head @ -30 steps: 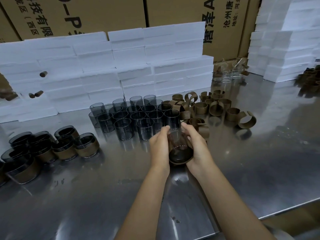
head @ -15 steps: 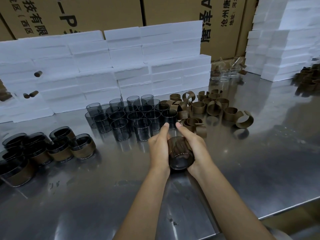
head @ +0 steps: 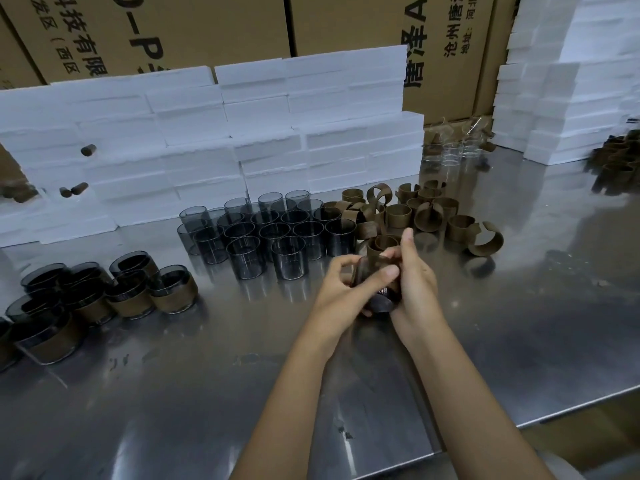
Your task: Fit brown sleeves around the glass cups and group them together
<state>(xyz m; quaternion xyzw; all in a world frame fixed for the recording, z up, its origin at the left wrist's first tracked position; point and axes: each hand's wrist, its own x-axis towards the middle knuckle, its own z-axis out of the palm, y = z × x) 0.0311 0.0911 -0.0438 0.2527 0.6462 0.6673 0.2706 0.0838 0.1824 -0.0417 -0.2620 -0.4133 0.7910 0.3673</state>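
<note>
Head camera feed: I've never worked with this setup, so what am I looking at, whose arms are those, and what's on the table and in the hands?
There is no machine here. A person wears one wide-angle camera on the head, looking forward and down, so the two bare arms entering from the bottom are theirs.

The left hand and right hand together hold one dark glass cup above the steel table, working a brown sleeve around it.

On the table: a block of bare dark glass cups in the middle, a loose pile of brown sleeves to its right, and the finished sleeved cups grouped at the left. White foam blocks are stacked behind, with cardboard boxes behind those.
</note>
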